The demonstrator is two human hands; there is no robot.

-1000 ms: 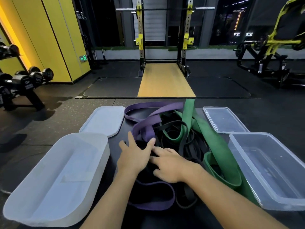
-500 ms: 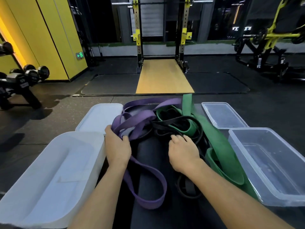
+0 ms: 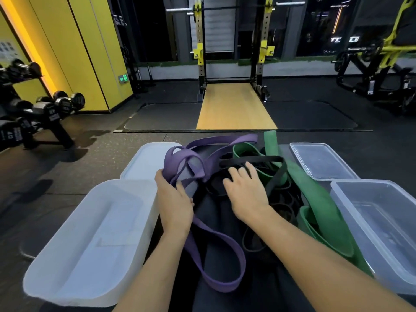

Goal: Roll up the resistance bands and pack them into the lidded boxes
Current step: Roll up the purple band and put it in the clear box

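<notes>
Left hand (image 3: 174, 206) — grip closed on the purple band (image 3: 216, 262); right hand (image 3: 246, 192) lies open, covering part of the black bands (image 3: 279, 172).

Dark flat surface (image 3: 216, 221): tangled purple band (image 3: 225, 262), green band (image 3: 319, 210) and black bands (image 3: 276, 174) at centre. Left: white box (image 3: 90, 239), white lid (image 3: 144, 161) beyond it. Right: clear box (image 3: 378, 226), clear lid (image 3: 319, 159) beyond it.

Bands (image 3: 315, 199) heaped between left box (image 3: 90, 239), right box (image 3: 382, 221).
</notes>
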